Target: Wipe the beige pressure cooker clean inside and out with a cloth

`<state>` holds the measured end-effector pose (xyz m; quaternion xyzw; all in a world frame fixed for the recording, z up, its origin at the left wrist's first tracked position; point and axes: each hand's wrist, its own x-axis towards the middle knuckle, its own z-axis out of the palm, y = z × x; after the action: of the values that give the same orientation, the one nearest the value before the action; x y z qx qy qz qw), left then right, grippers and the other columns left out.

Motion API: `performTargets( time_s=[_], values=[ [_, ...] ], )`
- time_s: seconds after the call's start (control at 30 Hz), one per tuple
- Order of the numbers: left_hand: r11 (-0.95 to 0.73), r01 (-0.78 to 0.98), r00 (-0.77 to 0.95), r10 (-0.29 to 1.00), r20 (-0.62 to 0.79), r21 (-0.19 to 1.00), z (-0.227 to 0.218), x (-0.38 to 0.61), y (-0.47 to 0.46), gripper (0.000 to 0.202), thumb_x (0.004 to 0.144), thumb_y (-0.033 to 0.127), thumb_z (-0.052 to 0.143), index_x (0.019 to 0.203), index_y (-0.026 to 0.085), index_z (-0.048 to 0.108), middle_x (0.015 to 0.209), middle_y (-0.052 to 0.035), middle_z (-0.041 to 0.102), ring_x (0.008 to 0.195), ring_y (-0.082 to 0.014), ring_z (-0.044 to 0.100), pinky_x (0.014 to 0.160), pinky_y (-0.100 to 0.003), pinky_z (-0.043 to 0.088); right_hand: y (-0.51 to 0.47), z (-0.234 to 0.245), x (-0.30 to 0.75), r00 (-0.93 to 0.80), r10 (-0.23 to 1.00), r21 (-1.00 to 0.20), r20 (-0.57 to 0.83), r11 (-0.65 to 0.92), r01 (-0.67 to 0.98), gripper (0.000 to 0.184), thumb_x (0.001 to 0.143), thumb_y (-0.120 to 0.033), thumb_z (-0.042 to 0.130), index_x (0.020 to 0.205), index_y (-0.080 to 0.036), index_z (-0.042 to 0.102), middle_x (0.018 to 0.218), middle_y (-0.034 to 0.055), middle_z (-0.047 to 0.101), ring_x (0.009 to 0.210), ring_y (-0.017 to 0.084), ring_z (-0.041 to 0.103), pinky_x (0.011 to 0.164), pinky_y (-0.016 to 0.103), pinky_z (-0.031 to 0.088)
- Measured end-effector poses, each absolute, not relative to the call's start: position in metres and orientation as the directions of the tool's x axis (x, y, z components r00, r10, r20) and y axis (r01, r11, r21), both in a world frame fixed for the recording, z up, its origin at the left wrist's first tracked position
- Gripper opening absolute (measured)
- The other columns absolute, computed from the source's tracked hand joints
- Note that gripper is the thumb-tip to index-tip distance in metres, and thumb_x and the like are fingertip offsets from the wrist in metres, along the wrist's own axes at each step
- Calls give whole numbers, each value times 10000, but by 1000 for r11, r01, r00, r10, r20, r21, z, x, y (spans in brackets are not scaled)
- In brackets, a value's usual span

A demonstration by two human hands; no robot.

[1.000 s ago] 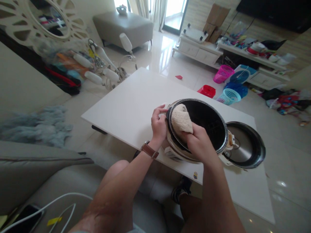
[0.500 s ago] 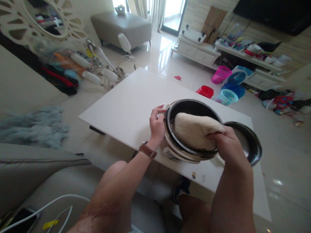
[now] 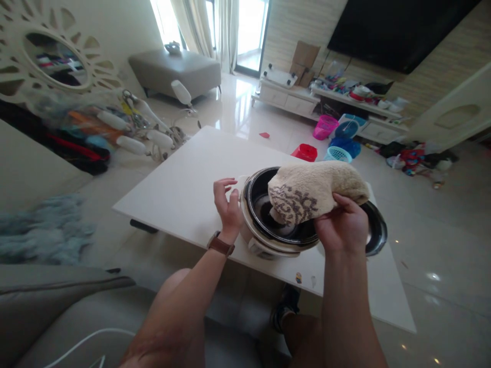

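A round cooker pot [image 3: 256,225] with a dark inside stands near the front edge of a white table [image 3: 184,189]. Its open lid [image 3: 378,230] lies hinged to the right, mostly hidden behind my right hand. My right hand [image 3: 342,225] grips a cream towel [image 3: 314,189] with a brown pattern, held just above the pot's opening. My left hand [image 3: 227,203] rests against the pot's left rim with fingers loosely spread; a brown watch sits on that wrist.
Pink, red and blue plastic baskets [image 3: 326,127] lie on the glossy floor beyond the table. A low white cabinet [image 3: 291,99] and a cluttered shelf stand at the back. A grey ottoman [image 3: 176,71] sits far left; a grey sofa [image 3: 49,296] is under me.
My right hand lifted the towel from the pot's inner wall to above its opening. My left hand's fingers loosened from the rim. The view tilted upward.
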<state>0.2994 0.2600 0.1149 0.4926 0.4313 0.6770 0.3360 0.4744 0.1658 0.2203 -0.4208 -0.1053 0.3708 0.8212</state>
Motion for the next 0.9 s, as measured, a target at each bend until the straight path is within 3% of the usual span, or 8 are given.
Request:
performTargets(
  time_s=[0.17,0.33,0.5,0.6,0.7,0.77,0.83,0.9],
  values=[
    [-528,-39,-134,844,519,848,121,306,238,206,923,382,499,895,241,647,905,-58,638,907,-225,611,828,-358,504,157,219,469,694,708,-739,-130,398,-544,461,748,-79,531,1175,-171,679,1064,48,765,1088,209,723,1033,420,582],
    [-595,-61,-50,803,593,801,130,298,226,240,940,403,506,829,248,652,844,-56,655,864,-230,618,839,-386,498,136,225,457,732,677,-737,-72,458,-496,479,749,-85,550,1196,-202,678,1101,31,763,1110,205,717,1041,425,577],
    [-521,-187,41,843,536,833,152,282,187,405,968,425,446,674,234,649,646,-35,612,660,-193,570,683,-344,444,93,247,439,770,636,-730,-46,505,-460,481,739,-94,568,1186,-226,686,1100,14,770,1094,191,722,1041,414,572],
    [-288,-329,310,866,391,899,166,284,151,517,953,503,438,566,218,630,534,-40,586,550,-175,521,600,-326,389,64,267,430,773,632,-722,-54,511,-468,424,740,-111,594,1136,-220,697,1055,5,778,1056,165,730,1012,353,580],
    [151,-429,644,743,184,891,181,291,118,651,898,702,363,702,189,712,612,-83,674,568,-200,571,614,-332,412,37,286,422,752,658,-732,-30,498,-465,382,733,-134,623,1098,-219,699,1009,-2,782,1022,156,737,979,325,589],
    [434,-370,867,480,137,822,194,292,99,786,848,805,321,912,156,759,847,-140,761,770,-262,675,746,-371,470,22,296,417,732,681,-748,21,497,-440,368,734,-153,630,1088,-223,696,989,0,783,1013,172,742,980,356,593],
    [637,-298,952,251,173,711,208,288,80,874,829,838,328,1132,127,737,1123,-181,754,1083,-324,664,952,-431,454,8,303,412,699,711,-762,80,495,-416,337,745,-186,635,1075,-216,696,969,17,783,999,202,747,978,405,600],
    [775,-304,949,193,251,554,225,282,61,905,838,828,350,1299,117,667,1311,-193,688,1314,-343,545,1103,-473,363,-4,308,407,666,739,-767,101,484,-421,301,756,-215,639,1052,-202,692,938,31,780,960,219,753,955,429,614]
  ],
)
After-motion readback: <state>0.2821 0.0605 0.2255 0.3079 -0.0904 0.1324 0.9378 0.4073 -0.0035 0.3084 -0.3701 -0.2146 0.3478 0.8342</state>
